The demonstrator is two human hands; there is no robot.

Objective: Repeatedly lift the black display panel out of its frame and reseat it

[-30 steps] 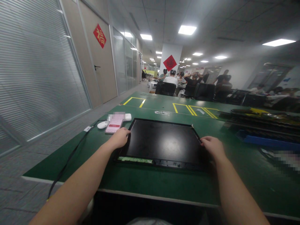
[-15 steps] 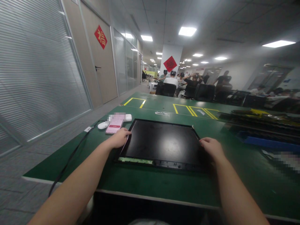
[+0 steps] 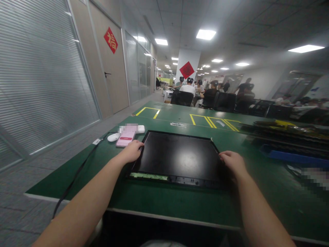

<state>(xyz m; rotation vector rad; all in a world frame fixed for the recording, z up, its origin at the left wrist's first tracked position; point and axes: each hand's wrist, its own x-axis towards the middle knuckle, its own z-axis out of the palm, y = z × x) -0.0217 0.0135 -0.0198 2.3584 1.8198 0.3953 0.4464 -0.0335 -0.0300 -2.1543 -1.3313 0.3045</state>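
Note:
A flat black screen panel (image 3: 177,156) lies on the green table (image 3: 164,200) in front of me, with a green circuit strip along its near edge. My left hand (image 3: 131,151) grips the panel's left edge, fingers curled over it. Over on the panel's right edge, my right hand (image 3: 232,163) has its fingers closed on the rim.
A pink phone (image 3: 125,135) and a white mouse (image 3: 112,137) lie left of the panel; a black cable (image 3: 77,173) runs off the table's left edge. A blue tray (image 3: 293,155) and dark stacked parts sit at right. Several people sit at desks far behind.
My right hand slid slightly toward me along the panel's right edge. The left hand and the panel have hardly moved.

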